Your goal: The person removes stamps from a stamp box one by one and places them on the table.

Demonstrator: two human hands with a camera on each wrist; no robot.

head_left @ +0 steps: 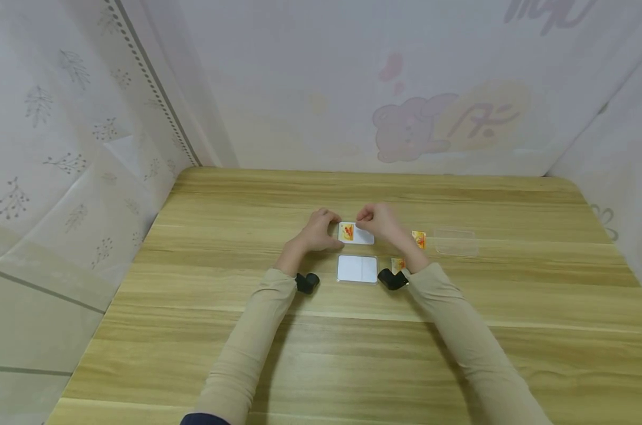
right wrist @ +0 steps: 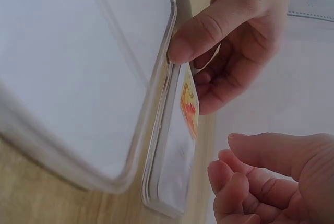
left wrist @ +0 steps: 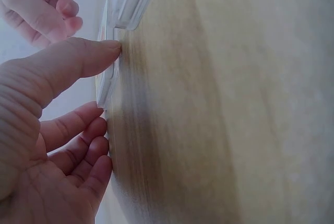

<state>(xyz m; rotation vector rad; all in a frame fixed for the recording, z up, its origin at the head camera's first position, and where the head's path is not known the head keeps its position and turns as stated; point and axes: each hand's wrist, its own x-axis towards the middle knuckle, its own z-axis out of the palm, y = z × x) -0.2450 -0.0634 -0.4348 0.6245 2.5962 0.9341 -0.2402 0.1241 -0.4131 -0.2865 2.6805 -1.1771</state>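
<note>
On the table, my left hand (head_left: 317, 231) grips a small flat clear case (head_left: 363, 237) with a white inside, its thumb on the near edge and its fingers round the left and far side. A yellow and orange picture piece (head_left: 346, 232) lies on the case's left half. My right hand (head_left: 383, 223) hovers just above the right end; in the right wrist view, its fingers are loosely bent with nothing seen between thumb and fingertips. Nearer to me lies a second flat case (head_left: 357, 269), white inside and with no picture on it.
Two more yellow and orange pieces lie to the right: one piece (head_left: 419, 238) beside the right forearm, another piece (head_left: 398, 265) partly hidden by the wrist. A transparent plastic lid or tray (head_left: 456, 242) rests farther right. Patterned curtains (head_left: 300, 88) stand behind the wooden table (head_left: 331, 360).
</note>
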